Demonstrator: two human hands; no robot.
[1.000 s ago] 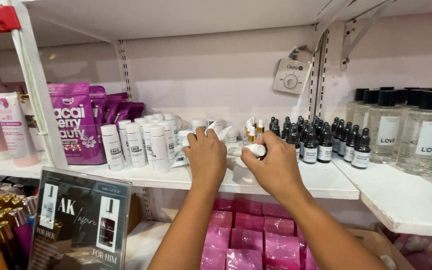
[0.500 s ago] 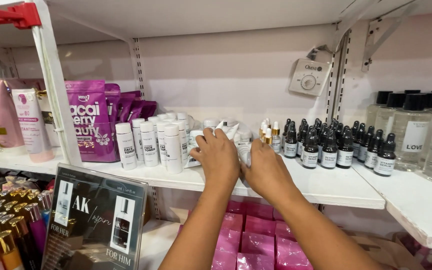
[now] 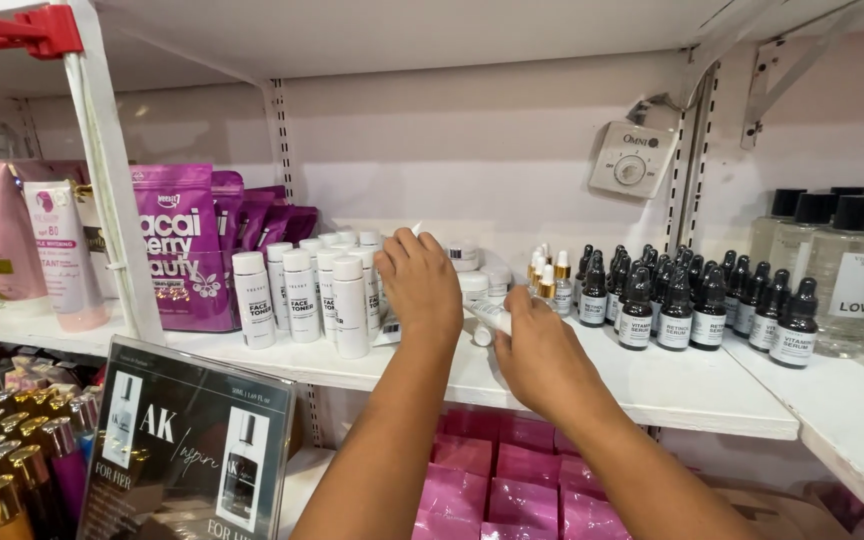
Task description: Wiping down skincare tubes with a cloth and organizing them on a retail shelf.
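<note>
I have my left hand (image 3: 420, 283) reaching to the back of the white shelf (image 3: 672, 385), fingers curled over small white tubes (image 3: 467, 258); whether they actually grip one I cannot tell. My right hand (image 3: 540, 350) is clamped on a white tube (image 3: 489, 316) lying low near the shelf front. White toner bottles (image 3: 304, 295) crowd just left of my left hand, purple pouches (image 3: 184, 245) behind them. Dark dropper serum bottles (image 3: 687, 308) stand close on the right, hemming in the tubes.
</note>
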